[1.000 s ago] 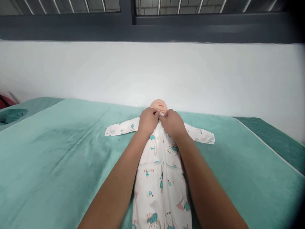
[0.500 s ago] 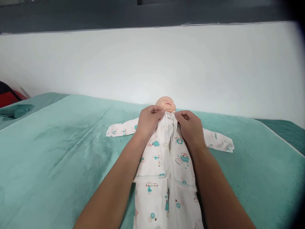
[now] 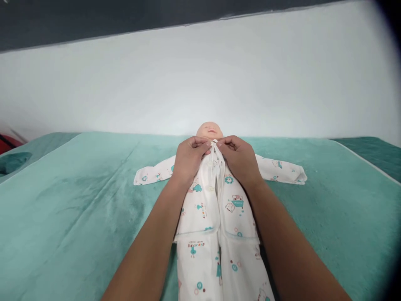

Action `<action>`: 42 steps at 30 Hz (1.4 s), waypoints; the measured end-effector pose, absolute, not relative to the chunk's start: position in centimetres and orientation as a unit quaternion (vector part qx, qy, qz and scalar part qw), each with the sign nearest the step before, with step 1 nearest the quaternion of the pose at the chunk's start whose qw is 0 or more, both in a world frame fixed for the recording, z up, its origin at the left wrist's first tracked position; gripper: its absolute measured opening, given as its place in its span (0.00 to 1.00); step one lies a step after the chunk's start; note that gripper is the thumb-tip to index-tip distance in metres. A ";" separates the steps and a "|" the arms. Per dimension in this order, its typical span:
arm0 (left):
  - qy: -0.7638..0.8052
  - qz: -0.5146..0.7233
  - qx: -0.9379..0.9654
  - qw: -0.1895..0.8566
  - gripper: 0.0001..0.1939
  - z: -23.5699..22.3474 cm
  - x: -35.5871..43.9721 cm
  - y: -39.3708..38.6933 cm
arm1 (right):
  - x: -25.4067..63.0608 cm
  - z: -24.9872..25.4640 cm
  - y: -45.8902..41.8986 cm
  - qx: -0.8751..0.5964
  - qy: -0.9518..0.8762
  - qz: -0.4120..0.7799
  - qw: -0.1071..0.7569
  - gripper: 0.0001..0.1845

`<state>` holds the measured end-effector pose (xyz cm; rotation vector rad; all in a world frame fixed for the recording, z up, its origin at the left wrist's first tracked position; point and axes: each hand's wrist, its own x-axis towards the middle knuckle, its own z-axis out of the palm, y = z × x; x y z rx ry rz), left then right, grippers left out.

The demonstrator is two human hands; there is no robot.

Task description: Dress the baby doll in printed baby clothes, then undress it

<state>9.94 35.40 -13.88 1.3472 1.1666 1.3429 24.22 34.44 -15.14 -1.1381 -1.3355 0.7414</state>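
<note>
A baby doll (image 3: 209,128) lies on its back with its head toward the wall, dressed in a white printed baby shirt (image 3: 200,209). Both sleeves stretch out to the sides. Just below the doll's chin, my left hand (image 3: 191,156) pinches the left front edge of the shirt at the collar. Opposite it, my right hand (image 3: 238,158) grips the right front edge, and the fingertips of the two hands are close together. Below them the shirt front hangs slightly apart, with pale snaps along the left edge. White printed pants (image 3: 200,271) cover the doll's legs.
A green bedspread (image 3: 87,200) with soft creases lies under the doll. Behind it rises a white wall (image 3: 200,79) beneath a dark window frame (image 3: 94,19). Something red (image 3: 5,144) shows at the far left edge.
The hands were together at the collar, then drew apart, spreading the shirt's front edges. Now they have come close together again at the neck. The view has tilted downward.
</note>
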 end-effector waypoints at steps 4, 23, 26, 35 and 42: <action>0.476 0.538 0.530 0.451 0.03 -13.8 9.9 35.5 | 24.3 -15.3 34.6 -0.477 -0.576 0.317 0.583 0.08; 0.447 0.516 0.514 0.520 0.10 -13.4 9.6 35.4 | 24.2 -15.1 34.0 -0.460 -0.573 0.361 0.574 0.05; 0.446 0.501 0.533 0.515 0.12 -13.2 9.5 35.3 | 24.1 -15.0 33.9 -0.462 -0.597 0.337 0.563 0.04; 0.453 0.505 0.545 0.493 0.09 -13.1 9.6 35.2 | 24.5 -15.0 33.3 -0.463 -0.644 0.356 0.494 0.09; 0.470 0.504 0.570 0.448 0.08 -13.4 9.9 35.2 | 24.1 -15.4 32.0 -0.455 -0.627 0.357 0.522 0.10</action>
